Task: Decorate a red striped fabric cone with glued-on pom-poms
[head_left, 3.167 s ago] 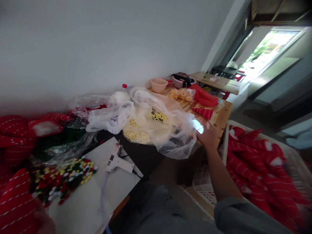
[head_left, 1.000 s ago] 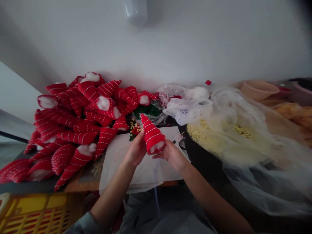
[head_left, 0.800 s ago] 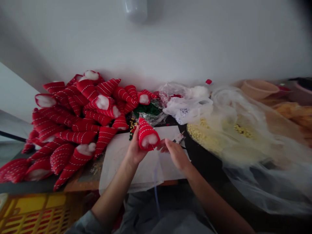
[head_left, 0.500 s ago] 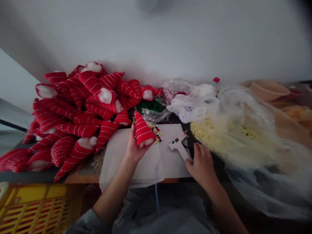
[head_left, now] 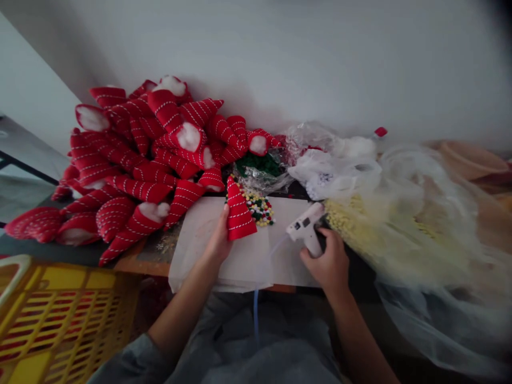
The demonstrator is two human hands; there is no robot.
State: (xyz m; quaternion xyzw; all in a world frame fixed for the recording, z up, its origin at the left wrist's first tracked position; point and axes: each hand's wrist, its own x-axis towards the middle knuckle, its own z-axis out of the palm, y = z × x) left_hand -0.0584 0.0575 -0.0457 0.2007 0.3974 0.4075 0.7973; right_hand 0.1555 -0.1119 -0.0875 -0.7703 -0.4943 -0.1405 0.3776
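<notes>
Our left hand is closed around a red cone, held upright over the white sheet on the tabletop. Our right hand is wrapped around the glue gun at the cone's 3 o'clock, nozzle aimed toward it. Beads lie just behind. The nozzle could burn our left fingers or drip glue onto the sheet if it swings close.
</notes>
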